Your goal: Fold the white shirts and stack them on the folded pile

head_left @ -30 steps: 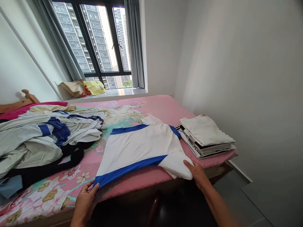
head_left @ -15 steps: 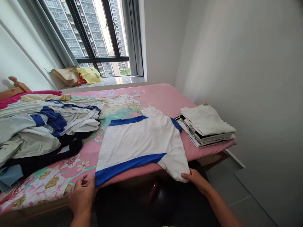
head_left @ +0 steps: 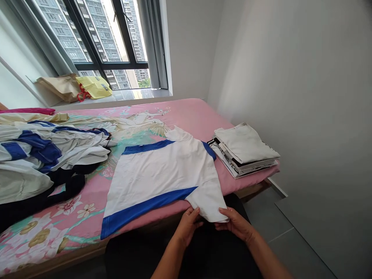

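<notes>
A white short-sleeved shirt (head_left: 162,166) with blue side panels lies spread on the bed, its collar toward the far right. Its near sleeve hangs past the bed's front edge above my dark-clothed legs. My right hand (head_left: 232,223) pinches the sleeve's cuff, thumb on top and fingers beneath. At the left edge of the same sleeve is my left hand (head_left: 187,226), its thumb by the cloth and its fingers apart from the thumb. Right of the shirt sits a stack of folded clothes (head_left: 247,149), a white piece on top.
A loose heap of white, blue and black clothes (head_left: 78,147) covers the bed's left side. The pink flowered bedsheet (head_left: 188,112) reaches toward the window. A brown paper bag (head_left: 59,86) and a yellow bag (head_left: 94,86) rest on the sill. A bare wall (head_left: 305,97) stands at right.
My left hand has moved right, from beside the shirt's hem to the near sleeve. My right hand still holds the cuff. The view has turned slightly right.
</notes>
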### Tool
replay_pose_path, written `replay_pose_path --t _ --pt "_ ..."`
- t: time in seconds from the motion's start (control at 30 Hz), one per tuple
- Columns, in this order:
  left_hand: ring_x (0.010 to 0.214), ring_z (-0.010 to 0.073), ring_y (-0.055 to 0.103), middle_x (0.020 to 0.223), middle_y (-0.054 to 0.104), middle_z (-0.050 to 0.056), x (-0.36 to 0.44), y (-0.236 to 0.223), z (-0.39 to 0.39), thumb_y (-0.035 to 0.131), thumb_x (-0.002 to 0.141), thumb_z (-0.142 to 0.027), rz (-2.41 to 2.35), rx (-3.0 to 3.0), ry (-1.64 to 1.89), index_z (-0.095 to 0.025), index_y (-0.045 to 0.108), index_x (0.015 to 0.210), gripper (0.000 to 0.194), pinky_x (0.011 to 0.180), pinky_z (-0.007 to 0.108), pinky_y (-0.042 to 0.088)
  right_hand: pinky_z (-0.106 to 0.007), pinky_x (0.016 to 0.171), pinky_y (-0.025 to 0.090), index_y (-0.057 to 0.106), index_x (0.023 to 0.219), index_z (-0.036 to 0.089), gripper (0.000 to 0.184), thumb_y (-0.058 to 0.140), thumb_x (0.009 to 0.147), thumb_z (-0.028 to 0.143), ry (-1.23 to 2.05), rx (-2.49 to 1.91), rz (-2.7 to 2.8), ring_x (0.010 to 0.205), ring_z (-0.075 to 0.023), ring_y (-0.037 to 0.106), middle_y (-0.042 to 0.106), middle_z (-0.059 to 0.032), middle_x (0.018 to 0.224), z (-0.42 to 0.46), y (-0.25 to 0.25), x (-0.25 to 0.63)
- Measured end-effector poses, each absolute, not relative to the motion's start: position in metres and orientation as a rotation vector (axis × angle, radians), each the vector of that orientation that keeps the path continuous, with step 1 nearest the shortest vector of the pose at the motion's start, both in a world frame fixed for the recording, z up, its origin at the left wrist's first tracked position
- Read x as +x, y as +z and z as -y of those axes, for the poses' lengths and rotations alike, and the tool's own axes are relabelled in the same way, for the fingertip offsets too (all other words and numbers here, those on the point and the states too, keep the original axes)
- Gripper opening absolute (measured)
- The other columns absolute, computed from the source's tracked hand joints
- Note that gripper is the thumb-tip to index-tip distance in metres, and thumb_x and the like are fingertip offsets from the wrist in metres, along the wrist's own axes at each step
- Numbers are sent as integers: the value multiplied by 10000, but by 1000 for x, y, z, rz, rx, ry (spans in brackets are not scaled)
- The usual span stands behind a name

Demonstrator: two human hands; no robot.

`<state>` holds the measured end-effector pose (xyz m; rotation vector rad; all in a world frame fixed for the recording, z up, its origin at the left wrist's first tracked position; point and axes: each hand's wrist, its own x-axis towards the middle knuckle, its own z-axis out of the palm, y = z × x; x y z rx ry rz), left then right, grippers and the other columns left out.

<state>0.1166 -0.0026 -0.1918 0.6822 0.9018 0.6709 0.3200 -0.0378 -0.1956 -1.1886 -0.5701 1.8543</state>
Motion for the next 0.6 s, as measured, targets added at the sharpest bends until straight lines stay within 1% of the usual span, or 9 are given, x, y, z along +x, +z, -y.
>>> replay_pose_path --t 0.03,0.1,0.17,0.23,0.3,0.4,0.47,0.53,0.6 --pt "974 217 585 1142 622 141 117 -195 4 639 722 -511 -905 687 696 -154 575 1151 562 789 323 430 -329 642 534 637 946 127 302 659 782 379 1833 -1283 625 670 -174 634 672 -81 799 38 -200 326" --pt "813 191 597 980 659 117 111 -204 8 647 713 -478 -1036 796 668 -139 602 1078 500 717 313 432 -286 574 498 638 815 156 221 689 727 352 1662 -1588 742 612 -157 599 651 -46 721 36 -210 340" --pt "698 177 566 802 651 79 101 -212 15 664 685 -457 -1209 1009 544 -142 642 906 386 652 309 413 -263 546 453 611 688 187 147 694 674 307 1279 -1853 879 568 -144 550 611 -10 639 30 -216 352" --pt "634 171 527 658 607 47 92 -214 21 685 656 -440 -1307 1209 438 -160 624 698 289 616 306 390 -272 591 434 604 665 212 110 659 680 306 880 -1884 993 593 -153 529 594 2 628 20 -211 356" --pt "619 167 510 605 578 34 86 -203 22 656 691 -448 -1311 1361 446 -178 583 597 296 604 300 379 -295 684 434 626 741 228 102 616 725 329 691 -1752 1075 680 -179 547 623 -11 713 6 -196 350" --pt "672 176 532 667 597 36 84 -167 3 533 803 -467 -1301 1582 637 -192 603 669 314 629 290 392 -328 830 417 635 848 237 119 572 767 298 657 -1548 1187 828 -214 562 641 -34 859 -24 -170 330" --pt "730 188 552 726 614 46 82 -144 -21 501 832 -443 -1326 1731 779 -196 611 716 294 688 300 415 -350 925 379 632 871 239 131 561 763 256 640 -1473 1227 938 -231 541 626 -47 934 -48 -160 319" --pt "820 206 575 810 636 63 77 -132 -47 485 845 -405 -1384 1878 883 -198 622 754 265 779 329 436 -369 985 335 619 877 238 147 573 738 229 594 -1521 1187 1019 -245 504 604 -61 992 -72 -160 317" --pt "980 234 574 972 650 93 68 -135 -70 478 849 -377 -1473 2019 929 -198 653 839 251 893 375 426 -383 987 324 597 874 228 168 603 707 220 555 -1642 1116 1023 -257 497 593 -78 992 -92 -166 323"
